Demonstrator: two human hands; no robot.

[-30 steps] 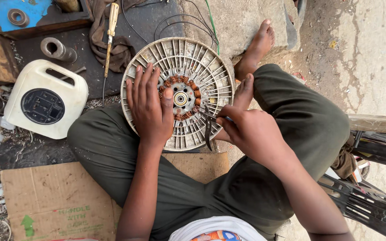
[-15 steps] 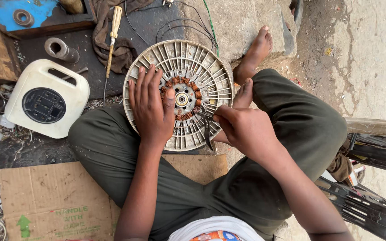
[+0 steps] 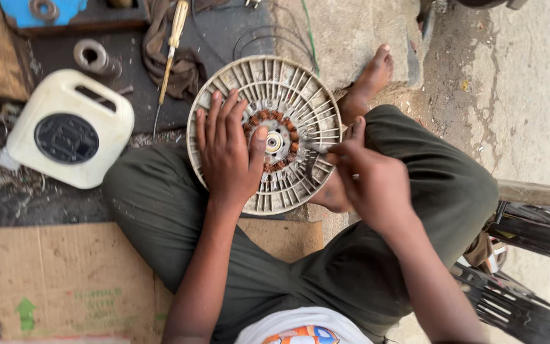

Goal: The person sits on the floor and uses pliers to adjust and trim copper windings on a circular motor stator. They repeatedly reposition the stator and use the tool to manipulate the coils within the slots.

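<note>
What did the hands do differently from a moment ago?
Not much moved. The right hand shifted slightly along the right edge of the round finned disc, and its thin metal tool now points in toward the copper coils. The left hand stayed flat on the disc, which stayed resting on the lap. The white jug and the screwdriver lie as before.

a white plastic jerrycan [image 3: 68,129] with a black round cap lies on its side, above a flattened cardboard sheet [image 3: 74,280]. a yellow-handled screwdriver [image 3: 173,41] rests on a brown rag [image 3: 183,64], near a metal ring [image 3: 91,56].
</note>
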